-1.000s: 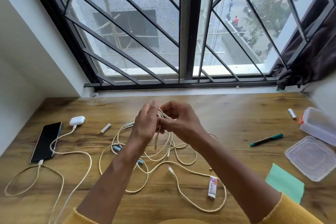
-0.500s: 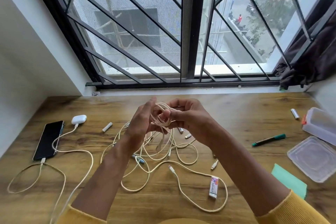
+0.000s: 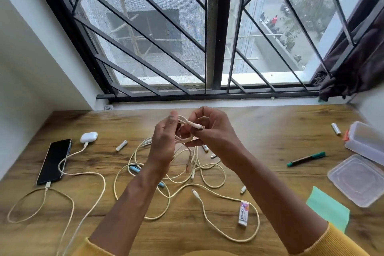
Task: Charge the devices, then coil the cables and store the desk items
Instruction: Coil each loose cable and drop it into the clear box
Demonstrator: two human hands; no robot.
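My left hand and my right hand hold a small coil of cream cable between them above the desk middle. My right fingers pinch the coil near its plug end; my left fingers curl round its loops. A loose end hangs down from the coil. Below lie tangled cream cables on the wood. At the left a black phone and a white earbud case each have a cable plugged in.
A clear plastic box and its lid sit at the right, with a green marker, green sticky pad, eraser, blue pen and small batteries scattered on the wooden desk.
The coil has been wound tighter between my hands, and the plug end now sticks out toward the right. Both hands stay raised over the desk middle.
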